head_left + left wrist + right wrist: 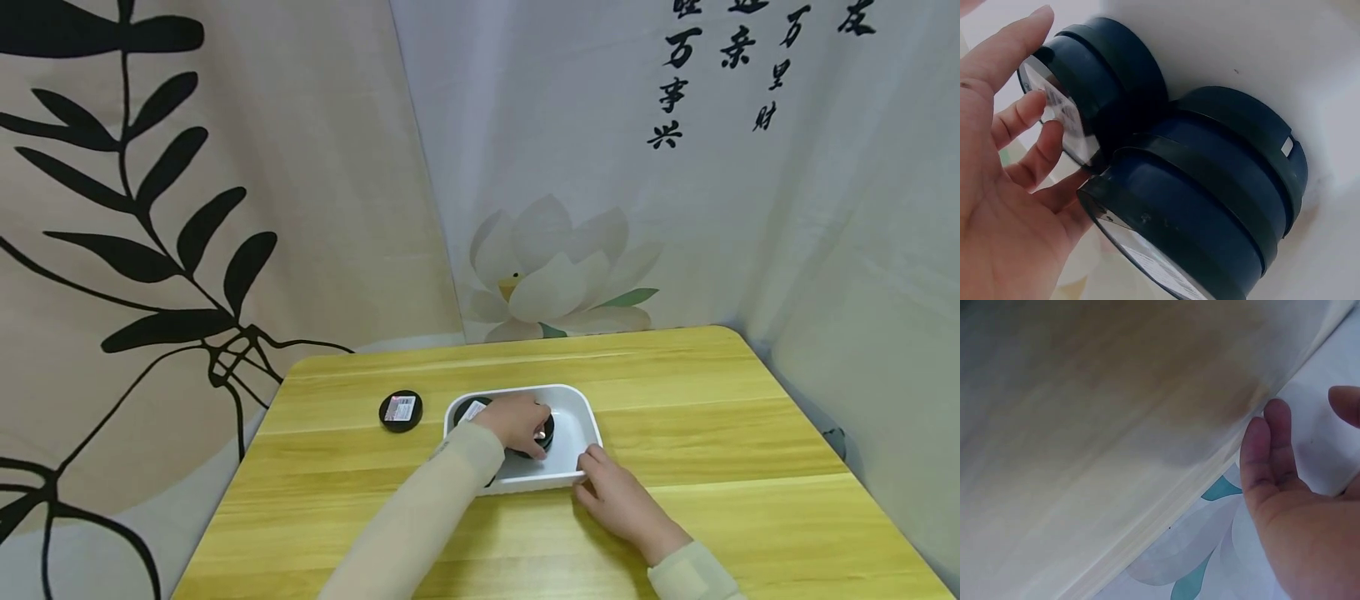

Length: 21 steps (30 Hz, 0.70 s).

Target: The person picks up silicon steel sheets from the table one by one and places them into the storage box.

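Note:
My left hand [516, 423] reaches into a white tray [573, 408] and grips a round black container [1113, 53] with a label on its face. Thumb and fingers lie about its rim in the left wrist view. Beside it, touching it, more black round containers [1191, 169] show banded sides and a label. Another labelled one [462, 408] shows at the tray's left end, partly hidden by my left hand and sleeve. My right hand [622, 500] holds the tray's near right corner, fingers at the rim. Its fingertips [1255, 437] are at the white edge in the right wrist view.
A single black round container [401, 411] with a white label lies on the wooden table [712, 417], left of the tray. Behind the table hangs a curtain [337, 167] printed with leaves, a lotus and black characters.

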### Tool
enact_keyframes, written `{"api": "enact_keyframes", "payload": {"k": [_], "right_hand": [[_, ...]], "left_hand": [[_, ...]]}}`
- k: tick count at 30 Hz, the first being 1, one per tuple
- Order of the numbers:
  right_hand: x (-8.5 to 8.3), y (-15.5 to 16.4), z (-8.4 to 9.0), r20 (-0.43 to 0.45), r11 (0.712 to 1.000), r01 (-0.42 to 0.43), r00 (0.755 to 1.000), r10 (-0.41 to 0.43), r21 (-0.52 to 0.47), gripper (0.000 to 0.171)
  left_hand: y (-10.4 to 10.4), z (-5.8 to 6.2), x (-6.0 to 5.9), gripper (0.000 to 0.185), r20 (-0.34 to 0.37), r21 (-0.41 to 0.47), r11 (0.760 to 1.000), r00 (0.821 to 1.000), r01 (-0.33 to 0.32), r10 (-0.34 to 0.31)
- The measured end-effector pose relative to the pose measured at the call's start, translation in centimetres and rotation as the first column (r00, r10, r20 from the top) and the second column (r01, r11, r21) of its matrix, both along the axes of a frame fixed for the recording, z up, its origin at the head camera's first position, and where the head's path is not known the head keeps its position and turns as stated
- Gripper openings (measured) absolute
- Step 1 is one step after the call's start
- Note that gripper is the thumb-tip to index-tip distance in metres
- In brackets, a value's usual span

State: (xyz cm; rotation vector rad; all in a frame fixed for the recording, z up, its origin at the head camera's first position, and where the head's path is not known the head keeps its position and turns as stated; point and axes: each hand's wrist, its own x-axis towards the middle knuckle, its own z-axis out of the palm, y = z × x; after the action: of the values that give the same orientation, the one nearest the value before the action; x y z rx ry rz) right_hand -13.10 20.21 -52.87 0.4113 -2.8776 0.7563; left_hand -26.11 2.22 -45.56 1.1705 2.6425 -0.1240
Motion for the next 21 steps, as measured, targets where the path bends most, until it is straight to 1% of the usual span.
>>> {"api": "enact_keyframes", "payload": {"k": [5,10,12,16,18,21], "right_hand": [[0.0,-0.1,0.2,-0.008,1.0,-0.004,1.0,0.004,0.0,0.013],[0.2,-0.2,0.5,-0.001,1.0,-0.011,1.0,0.011,-0.008,0.012],[0.2,-0.2,0.6,0.001,1.0,-0.015,1.0,0.015,-0.009,0.012],[0.1,-0.3,0.6,0.0,1.0,-0.012,1.0,0.012,-0.003,0.013],[0.1,-0.3,0.6,-0.003,1.0,-0.007,1.0,0.007,0.001,0.015],[0.1,-0.2,0.5,-0.002,1.0,-0.001,1.0,0.001,-0.001,0.015]], "left_hand": [[-0.2,0.4,0.2,0.037,-0.001,0.004,1.0,1.0,-0.017,0.017],[-0.7,1.3,0.6,0.034,-0.01,0.012,1.0,1.0,-0.013,0.013],[-1.1,1.5,0.7,0.031,-0.016,0.026,0.999,1.0,-0.025,0.026],[-2.1,2.0,0.6,0.024,-0.04,0.097,0.994,0.998,-0.047,0.051],[-2.6,2.3,0.5,0.021,-0.052,0.155,0.986,0.996,-0.057,0.066],[-3.4,2.7,0.3,0.018,-0.097,0.228,0.972,0.992,-0.063,0.087]]}}
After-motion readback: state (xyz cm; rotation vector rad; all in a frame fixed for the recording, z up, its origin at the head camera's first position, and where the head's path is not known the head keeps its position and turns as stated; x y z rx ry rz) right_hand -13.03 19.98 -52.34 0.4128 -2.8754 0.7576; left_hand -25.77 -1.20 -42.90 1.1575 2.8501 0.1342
